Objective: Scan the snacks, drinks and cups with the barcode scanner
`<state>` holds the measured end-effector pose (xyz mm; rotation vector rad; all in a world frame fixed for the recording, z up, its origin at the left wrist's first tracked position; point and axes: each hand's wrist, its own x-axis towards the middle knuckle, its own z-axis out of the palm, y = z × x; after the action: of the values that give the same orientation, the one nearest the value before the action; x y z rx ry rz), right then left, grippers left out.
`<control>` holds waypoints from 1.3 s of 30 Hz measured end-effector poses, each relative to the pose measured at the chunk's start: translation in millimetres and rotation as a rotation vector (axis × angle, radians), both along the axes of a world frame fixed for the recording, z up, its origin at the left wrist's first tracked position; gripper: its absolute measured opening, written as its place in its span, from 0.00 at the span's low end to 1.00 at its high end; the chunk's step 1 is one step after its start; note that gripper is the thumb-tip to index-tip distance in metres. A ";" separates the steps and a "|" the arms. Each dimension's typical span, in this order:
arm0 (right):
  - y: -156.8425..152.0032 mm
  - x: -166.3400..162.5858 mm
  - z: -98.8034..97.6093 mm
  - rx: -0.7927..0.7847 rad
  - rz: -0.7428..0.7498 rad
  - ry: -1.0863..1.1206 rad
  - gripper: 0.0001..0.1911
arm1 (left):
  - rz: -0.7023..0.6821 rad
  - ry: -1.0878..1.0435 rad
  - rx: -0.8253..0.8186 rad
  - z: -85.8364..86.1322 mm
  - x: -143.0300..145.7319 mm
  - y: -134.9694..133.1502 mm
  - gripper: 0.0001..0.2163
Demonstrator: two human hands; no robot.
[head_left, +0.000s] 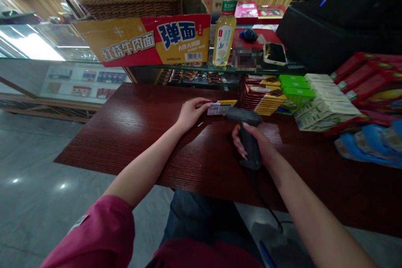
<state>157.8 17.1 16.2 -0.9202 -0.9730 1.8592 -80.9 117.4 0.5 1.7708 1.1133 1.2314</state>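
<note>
On my head view, my left hand [191,114] pinches the near end of a thin packet [217,109] between thumb and fingers, its barcode side facing me, low over the dark red table [141,134]. My right hand [253,144] has its fingers wrapped round the grip of a black scanner [245,116]. The scanner's head points left, right beside the packet; whether they touch I cannot tell. A cable [266,205] hangs from its grip past the table's near edge.

Just behind the scanner, a stack of brown-and-yellow packets [260,98] crowds the space. To its right I have green packs [295,90], pale cartons [326,100], red packages [373,79] and blue-banded packs [370,144], closing off that side.

Beyond the table, a glass shelf [201,67] carries a red-and-yellow box [125,56], a bottle [224,29], a phone [274,53] and a mouse [248,35]. A black machine [326,29] stands at the right.

On the box I read 红烧牛肉面 and, larger in blue, 弹面, with a barcode at lower right. The bottle's green band begins 东方; its lower label is too small for me. The print by the packet's barcode is too blurred to read.
</note>
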 end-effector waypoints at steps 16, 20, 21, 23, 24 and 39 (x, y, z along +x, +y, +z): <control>-1.7 2.7 -2.5 -0.064 0.043 0.037 0.23 | 0.103 0.822 0.372 8.9 -93.7 23.0 0.20; -2.0 3.9 -3.1 -0.076 0.035 0.052 0.23 | -0.009 0.866 0.317 13.4 -74.7 11.2 0.19; -2.0 3.9 -3.0 -0.081 0.031 0.054 0.22 | -0.023 0.892 0.293 12.0 -71.4 10.2 0.19; -2.1 3.4 -2.7 -0.091 0.031 0.052 0.22 | -0.011 0.937 0.275 6.2 -65.7 11.2 0.21; -2.1 2.9 -2.5 -0.094 0.036 0.048 0.22 | 0.006 0.953 0.279 2.2 -62.8 13.0 0.22; 0.9 1.5 -0.2 -0.085 0.044 0.047 0.21 | 0.141 0.862 0.276 -31.9 -41.5 59.2 0.41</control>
<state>159.3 17.9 16.1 -0.9076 -0.8973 1.9636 -122.4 176.6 -31.4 2.5829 1.6033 0.6947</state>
